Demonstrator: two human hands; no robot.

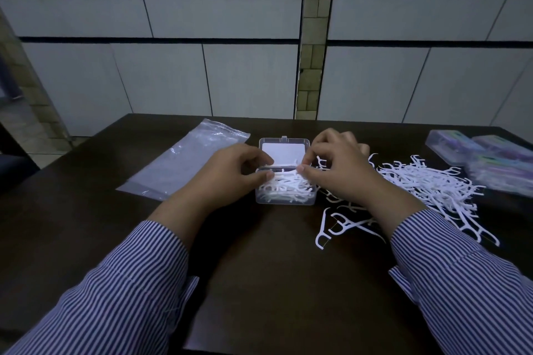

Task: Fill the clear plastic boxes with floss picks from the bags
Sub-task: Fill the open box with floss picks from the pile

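My two hands meet over the open clear box (285, 196), which sits mid-bench straight ahead of me, its lid (284, 150) hinged up on the far side. My left hand (230, 173) curls at the box's left edge and my right hand (340, 164) at its right edge, and each seems to pinch one end of a few floss picks (284, 171) lying across the top of the box — their long axis runs left to right, in line with the box's longer side. The box already looks well filled with picks. The loose pile (429, 184) lies on the bench to my right, just beyond my right hand, so that hand is the nearer one for the next scoop — the left would have to cross over the box. The emptied bag (184, 161) lies flat to my left, and filled boxes (484, 155) are stacked at the far right.
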